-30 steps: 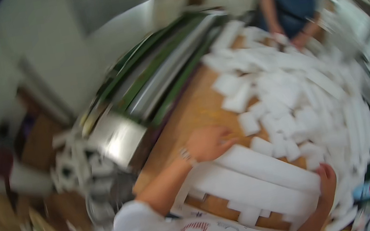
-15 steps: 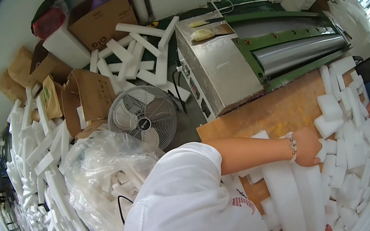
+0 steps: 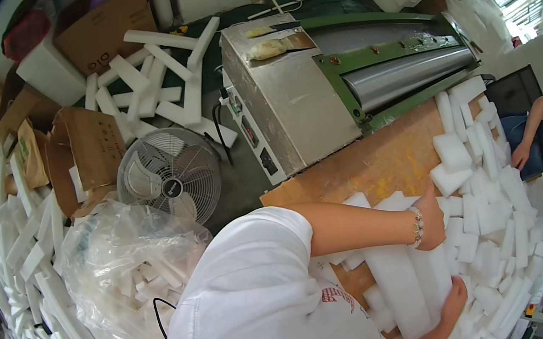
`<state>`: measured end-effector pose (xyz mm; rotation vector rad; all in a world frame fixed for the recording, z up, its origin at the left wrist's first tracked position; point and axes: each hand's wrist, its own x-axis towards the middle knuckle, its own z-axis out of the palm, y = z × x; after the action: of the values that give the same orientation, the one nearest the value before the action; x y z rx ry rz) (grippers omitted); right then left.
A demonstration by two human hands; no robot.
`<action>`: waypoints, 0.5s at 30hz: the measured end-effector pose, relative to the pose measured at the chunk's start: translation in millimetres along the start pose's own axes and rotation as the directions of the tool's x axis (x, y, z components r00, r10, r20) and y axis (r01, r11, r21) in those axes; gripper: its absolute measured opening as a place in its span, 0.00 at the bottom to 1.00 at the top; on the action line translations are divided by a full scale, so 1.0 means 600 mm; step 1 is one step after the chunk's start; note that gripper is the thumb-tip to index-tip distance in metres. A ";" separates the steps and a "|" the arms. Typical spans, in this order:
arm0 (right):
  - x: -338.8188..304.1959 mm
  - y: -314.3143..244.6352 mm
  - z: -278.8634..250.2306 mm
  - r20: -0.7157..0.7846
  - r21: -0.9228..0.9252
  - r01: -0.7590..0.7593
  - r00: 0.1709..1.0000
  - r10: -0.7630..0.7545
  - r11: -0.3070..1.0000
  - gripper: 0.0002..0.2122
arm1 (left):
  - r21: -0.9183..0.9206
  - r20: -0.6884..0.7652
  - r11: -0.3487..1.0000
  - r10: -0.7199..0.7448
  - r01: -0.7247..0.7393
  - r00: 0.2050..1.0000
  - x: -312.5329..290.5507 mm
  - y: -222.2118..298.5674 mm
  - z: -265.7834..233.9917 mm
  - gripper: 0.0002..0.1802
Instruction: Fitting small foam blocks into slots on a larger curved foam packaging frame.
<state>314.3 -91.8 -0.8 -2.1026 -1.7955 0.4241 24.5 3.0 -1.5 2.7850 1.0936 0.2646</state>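
Long white foam blocks (image 3: pixel 400 284) lie side by side in front of me, at the lower middle. My left hand (image 3: pixel 429 218), with a beaded bracelet at the wrist, is at the far end of the right-hand long block (image 3: pixel 434 273). One finger stretches away from me; the others are mostly hidden. Lower down, my right hand (image 3: pixel 455 298) rests against the right side of that block, its fingers extended along it. A heap of smaller white foam pieces (image 3: pixel 489 205) lies just right of both hands.
Beyond the wooden tabletop (image 3: pixel 363 161) stands a green machine with a metal roller (image 3: pixel 414 77). A floor fan (image 3: pixel 169 179), a clear plastic bag (image 3: pixel 122 266) of foam and cardboard boxes (image 3: pixel 86 154) are at left. A co-worker's arm (image 3: pixel 531 130) reaches toward the heap at right.
The view has shifted right. My left hand has drawn back from the small foam pieces to the long block's end. My right hand has come up further into view beside the block.
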 end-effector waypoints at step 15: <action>-0.001 -0.183 0.077 -0.098 0.009 0.085 0.992 -0.083 0.996 0.13 | -0.307 -0.006 0.952 -0.016 0.014 1.000 0.018 0.023 0.018 0.26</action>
<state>196.7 -73.9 6.5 -1.9949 -1.8129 0.3051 43.8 -0.1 -8.3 2.5008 0.9791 0.4072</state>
